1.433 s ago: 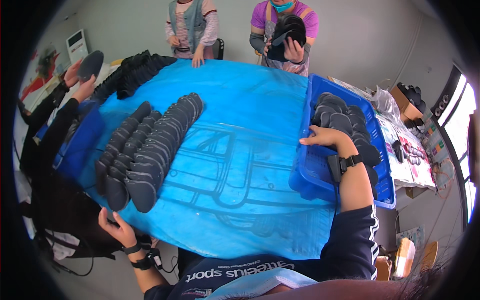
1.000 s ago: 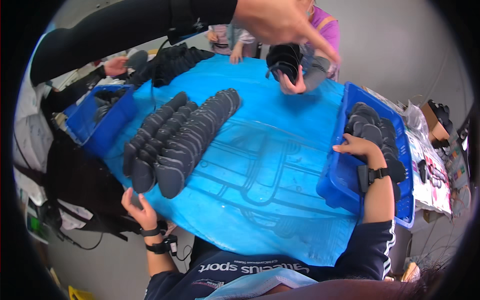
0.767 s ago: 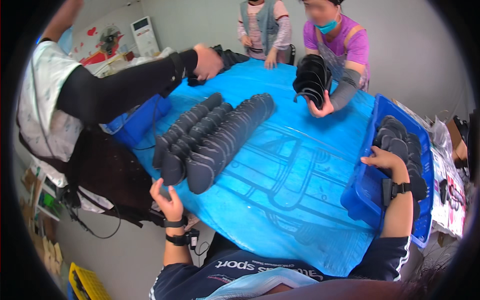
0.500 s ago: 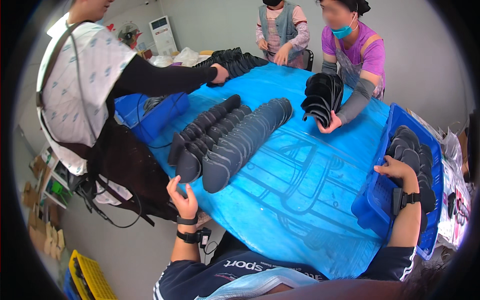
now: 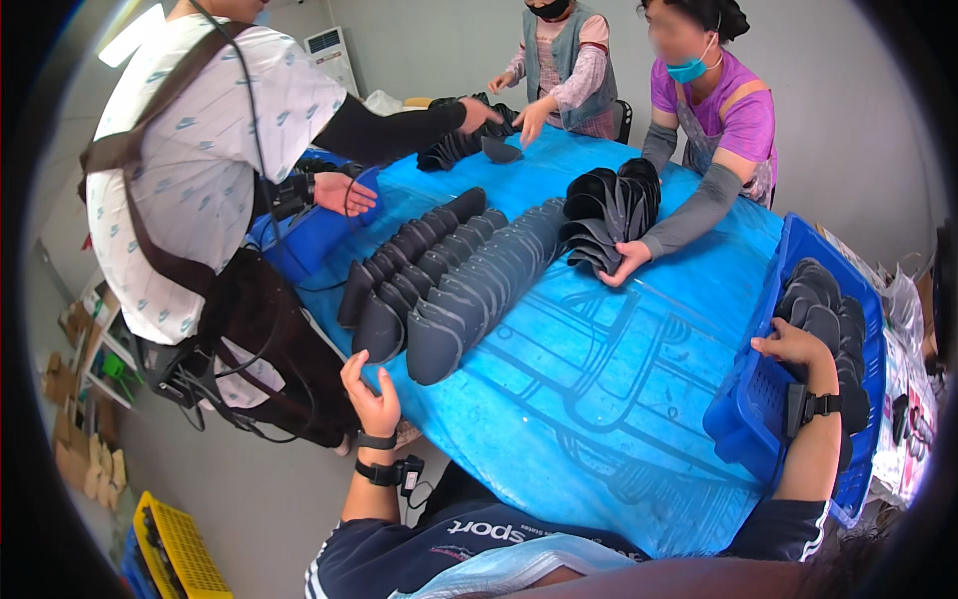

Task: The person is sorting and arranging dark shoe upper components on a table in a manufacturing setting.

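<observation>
- My left hand (image 5: 371,397) hangs at the near-left edge of the table (image 5: 599,399), fingers spread, gripping nothing, just off the blue cover's rim.
- The nearest dark insoles in the overlapped rows (image 5: 439,290) sit just at 1 o'clock from that hand, their front ends close to the table edge.
- My right hand (image 5: 788,344) rests on the rim of the blue crate (image 5: 743,419) at 3 o'clock, fingers curled over the stacked dark insoles (image 5: 828,309) inside; I cannot tell if it grips one.
- Bare blue cover lies between the rows and the crate.
- At 12 o'clock a co-worker's hand (image 5: 629,262) holds a fanned bundle of insoles (image 5: 609,215).
- At 10 o'clock another person (image 5: 200,170) stands tight against the table's left edge.
</observation>
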